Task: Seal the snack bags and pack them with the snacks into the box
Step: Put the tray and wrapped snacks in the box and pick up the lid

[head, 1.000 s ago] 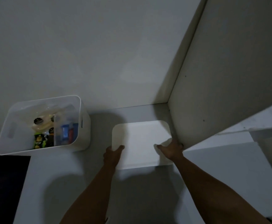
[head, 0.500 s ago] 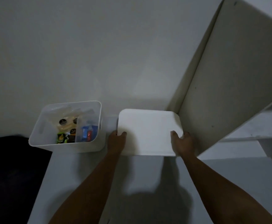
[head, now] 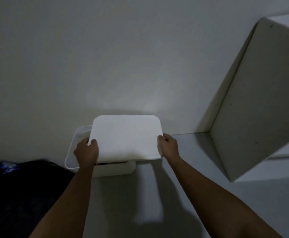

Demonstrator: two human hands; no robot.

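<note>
I see both my bare forearms stretched forward from the lower edge of the view, a little apart and almost parallel. My left hand (head: 86,152) grips the left edge of the white lid (head: 125,136), thumb on top and fingers curled under. My right hand (head: 169,146) grips the right edge the same way, knuckles turned outward.
</note>
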